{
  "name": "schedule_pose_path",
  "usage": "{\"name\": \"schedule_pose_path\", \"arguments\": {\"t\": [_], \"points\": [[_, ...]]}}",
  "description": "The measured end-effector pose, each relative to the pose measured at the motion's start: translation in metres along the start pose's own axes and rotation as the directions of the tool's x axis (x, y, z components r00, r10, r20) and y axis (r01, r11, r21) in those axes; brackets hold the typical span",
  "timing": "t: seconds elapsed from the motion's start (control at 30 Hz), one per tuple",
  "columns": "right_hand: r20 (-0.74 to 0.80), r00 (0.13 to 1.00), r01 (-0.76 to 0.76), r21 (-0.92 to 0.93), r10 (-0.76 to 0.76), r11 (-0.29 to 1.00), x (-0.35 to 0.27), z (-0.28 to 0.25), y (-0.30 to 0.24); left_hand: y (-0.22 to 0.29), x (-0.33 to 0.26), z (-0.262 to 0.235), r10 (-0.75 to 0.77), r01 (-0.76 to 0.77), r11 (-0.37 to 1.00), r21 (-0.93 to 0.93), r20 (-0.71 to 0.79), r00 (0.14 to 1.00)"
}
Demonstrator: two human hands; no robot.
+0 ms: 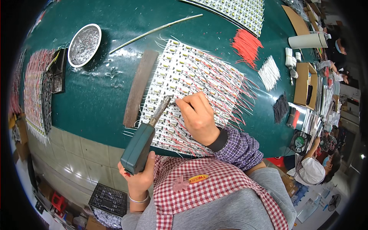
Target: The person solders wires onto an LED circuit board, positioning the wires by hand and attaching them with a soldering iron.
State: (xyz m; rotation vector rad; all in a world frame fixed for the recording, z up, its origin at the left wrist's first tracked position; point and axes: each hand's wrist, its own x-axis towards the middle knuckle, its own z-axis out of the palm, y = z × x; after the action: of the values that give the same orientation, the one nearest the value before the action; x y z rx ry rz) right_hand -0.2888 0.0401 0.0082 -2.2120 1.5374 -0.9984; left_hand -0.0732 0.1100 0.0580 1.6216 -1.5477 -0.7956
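Note:
My left hand (pixel 140 177) is wrapped round the handle of a green soldering gun (pixel 138 147). Its metal tip (pixel 161 109) slants up to the right and comes down at the panel of small white circuit boards (pixel 163 74). Close to the right of that tip, my right hand (pixel 198 117) pinches what looks like the end of a thin wire, mostly hidden by the fingers. Rows of red and black wires (pixel 226 92) stick out from the panel's right part. Along its left side lies a dark wooden bar (pixel 141 90).
Bundles of red wires (pixel 246 46), white wires (pixel 269 73) and black wires (pixel 280 108) lie to the right. A white-rimmed bowl (pixel 100 36), a thin stick (pixel 157 29) and another wired panel (pixel 35 92) are to the left. A second panel (pixel 237 13) lies at the far edge.

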Motion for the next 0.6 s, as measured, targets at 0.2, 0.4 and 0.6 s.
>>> {"name": "schedule_pose_path", "arguments": {"t": [0.2,0.4,0.6], "points": [[0.018,1.0,-0.017,-0.013,0.017,1.0,0.0,-0.001,-0.003,0.004,0.004,0.001,-0.143,0.153,0.969,-0.196,0.066,0.988],[0.032,0.999,0.0,-0.043,0.001,0.999,0.0,-0.001,-0.003,0.008,0.01,0.0,-0.116,0.124,0.978,-0.165,0.058,0.992],[0.042,0.999,0.014,-0.078,-0.011,0.997,0.0,-0.001,-0.004,0.012,0.01,-0.002,-0.201,0.215,0.957,-0.197,0.089,0.976]]}}
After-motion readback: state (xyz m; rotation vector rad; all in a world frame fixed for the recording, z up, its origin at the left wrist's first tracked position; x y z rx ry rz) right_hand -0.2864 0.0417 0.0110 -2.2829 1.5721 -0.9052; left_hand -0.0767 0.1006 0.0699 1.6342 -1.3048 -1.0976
